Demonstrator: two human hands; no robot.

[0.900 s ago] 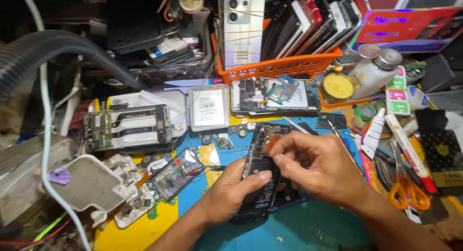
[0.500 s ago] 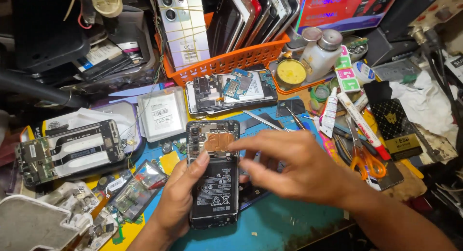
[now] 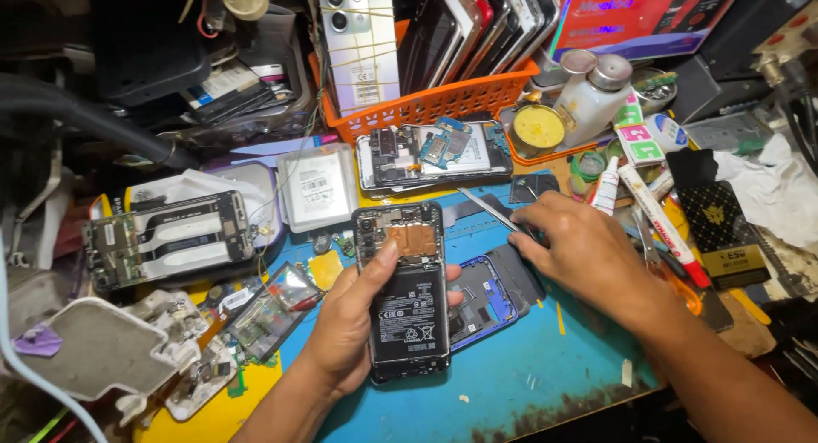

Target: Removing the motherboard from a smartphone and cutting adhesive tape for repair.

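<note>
- The left hand [image 3: 349, 324] gripped an opened phone [image 3: 407, 290], its back cover off, thumb laid along its left side, above the middle of the blue tabletop [image 3: 545, 366].
- The right hand [image 3: 588, 251] lay curled, fingertips pressed on tweezers [image 3: 494, 211] just right of the phone.
- An orange basket [image 3: 443, 102] of phones stood at the far edge, among heaped parts.
- A white bottle [image 3: 592, 89] stood to its right.
</note>
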